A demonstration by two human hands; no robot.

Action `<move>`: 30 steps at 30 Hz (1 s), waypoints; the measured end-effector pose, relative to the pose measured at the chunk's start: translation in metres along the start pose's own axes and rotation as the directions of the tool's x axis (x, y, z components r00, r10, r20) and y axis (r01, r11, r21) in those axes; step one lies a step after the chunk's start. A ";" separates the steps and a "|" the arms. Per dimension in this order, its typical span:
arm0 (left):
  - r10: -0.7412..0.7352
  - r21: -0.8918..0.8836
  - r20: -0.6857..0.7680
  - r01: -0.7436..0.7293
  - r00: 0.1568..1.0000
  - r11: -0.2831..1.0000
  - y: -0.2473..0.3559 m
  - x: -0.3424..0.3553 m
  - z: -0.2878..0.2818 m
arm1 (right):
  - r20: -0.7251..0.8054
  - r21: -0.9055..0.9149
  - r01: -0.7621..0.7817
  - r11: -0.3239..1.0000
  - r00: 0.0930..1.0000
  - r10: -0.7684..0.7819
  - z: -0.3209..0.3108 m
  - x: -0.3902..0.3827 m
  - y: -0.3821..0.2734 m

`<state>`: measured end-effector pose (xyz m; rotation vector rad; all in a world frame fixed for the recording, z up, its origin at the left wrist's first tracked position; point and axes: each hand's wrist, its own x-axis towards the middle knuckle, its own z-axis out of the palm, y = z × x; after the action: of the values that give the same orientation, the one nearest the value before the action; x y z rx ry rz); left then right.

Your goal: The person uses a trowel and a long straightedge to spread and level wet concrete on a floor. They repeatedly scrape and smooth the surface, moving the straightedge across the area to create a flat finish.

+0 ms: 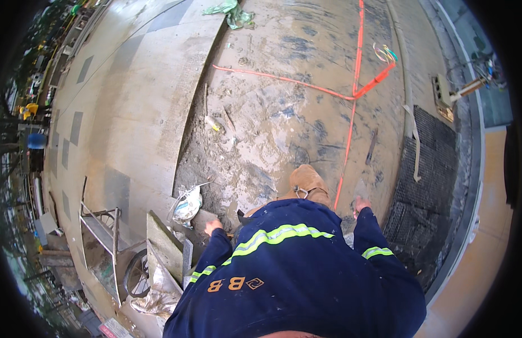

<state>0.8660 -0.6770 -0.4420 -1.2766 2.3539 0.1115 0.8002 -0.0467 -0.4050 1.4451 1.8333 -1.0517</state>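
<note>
In the head view, the step in hand looked like picking a way over wet mud (pixel 249 118), a brown-clad leg (pixel 309 179) forward at twelve o'clock; the next move seemed to call for sure footing. The left hand (pixel 213 226) showed nothing in it, though whether its fingers were spread or curled I could not tell. From it, the white bag (pixel 187 205) lay just beside at ten to eleven o'clock, a grey slab (pixel 164 242) at eight. The right hand (pixel 361 205) likewise showed no load, its grip unclear; the orange tubing (pixel 355 94) ran near it at ten o'clock, apart from the fingers.
</note>
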 end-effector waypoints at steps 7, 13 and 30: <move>-0.088 -0.120 0.122 0.103 0.989 0.987 0.050 -0.069 -0.035 | -0.057 0.115 0.346 0.931 0.938 -0.341 -0.007 0.077 -0.177; -0.114 -0.509 -0.094 0.050 0.989 0.859 0.099 -0.003 -0.091 | -0.024 0.127 0.302 0.945 0.953 -0.301 0.006 0.095 -0.308; 0.582 -0.759 0.374 -0.122 0.722 0.639 0.504 0.171 0.044 | 0.060 -0.130 0.102 0.986 0.994 -0.095 0.207 0.177 -0.332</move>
<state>0.3929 -0.5116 -0.6262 -0.7769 1.9780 1.4555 0.4281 -0.1655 -0.5827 1.2490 1.9146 -0.9852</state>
